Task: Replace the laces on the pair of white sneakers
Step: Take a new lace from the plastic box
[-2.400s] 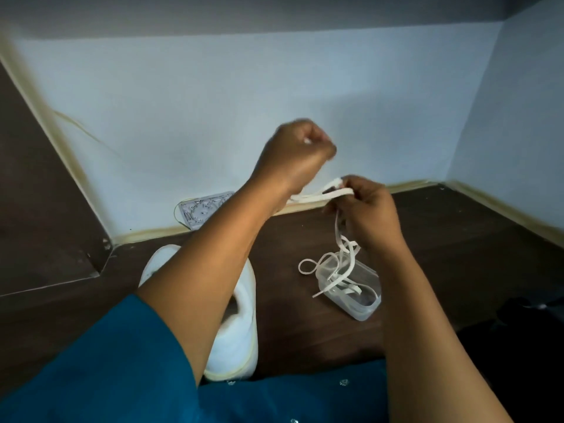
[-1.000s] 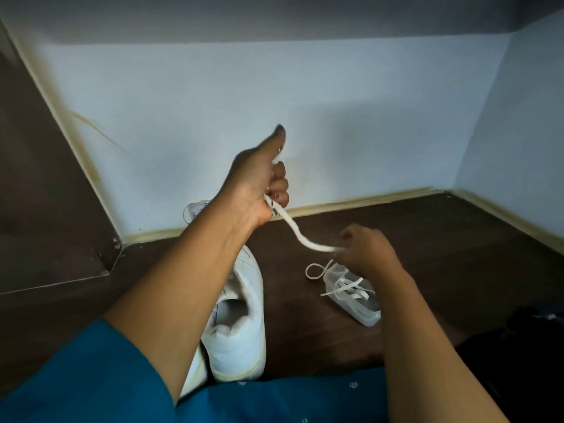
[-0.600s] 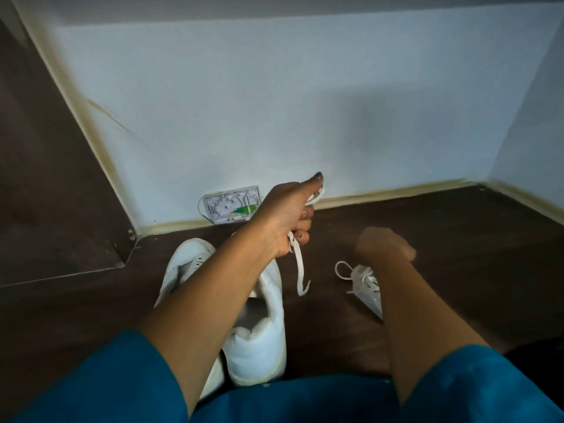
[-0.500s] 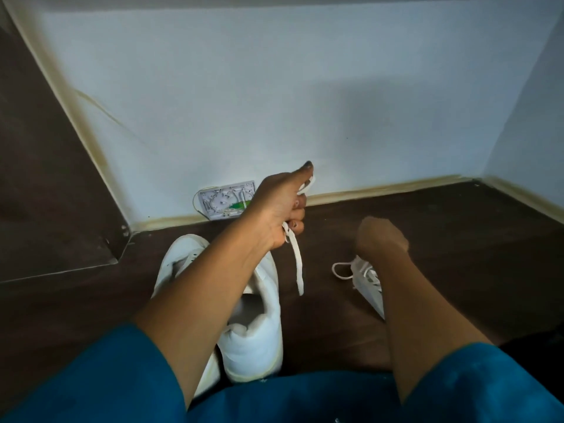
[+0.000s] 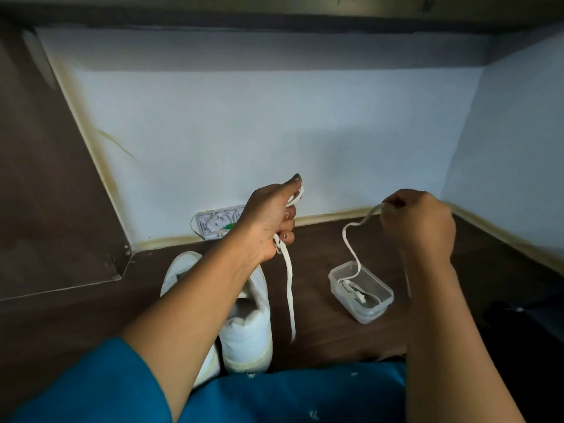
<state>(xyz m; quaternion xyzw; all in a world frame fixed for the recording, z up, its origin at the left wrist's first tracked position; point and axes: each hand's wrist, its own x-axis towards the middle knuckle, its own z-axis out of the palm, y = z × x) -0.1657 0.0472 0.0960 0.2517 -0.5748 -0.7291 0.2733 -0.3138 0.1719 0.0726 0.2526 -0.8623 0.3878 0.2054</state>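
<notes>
While only the head view is on offer, it shows the relation that matters plainly enough. The left hand (image 5: 270,221) is closed in a fist round a flat white lace (image 5: 289,288). Part of the lace is bunched against the palm and a loop shows by the thumb, while its free tail hangs straight down, ending just above the dark wooden floor (image 5: 320,257). The right hand (image 5: 419,222) pinches a second lace (image 5: 351,242) between thumb and curled fingers. That lace snakes down and to the left into a clear plastic tub (image 5: 378,312), where its far end lies coiled.

Both sneakers lie below and left of the hands, side by side, toes to the wall and heels to the person. The nearer sneaker (image 5: 247,331) sits right under the left wrist, with its opening just left of the hanging tail. The other sneaker (image 5: 180,267) is largely covered by the left forearm. No eyelets can be made out.

By my reading, the left hand is the nearer to the shoes, and its lace tail already runs roughly along the shoe's long axis. Threading would call for lowering that tail down and leftward to the nearer sneaker. The right hand's lace is well apart from either shoe.
</notes>
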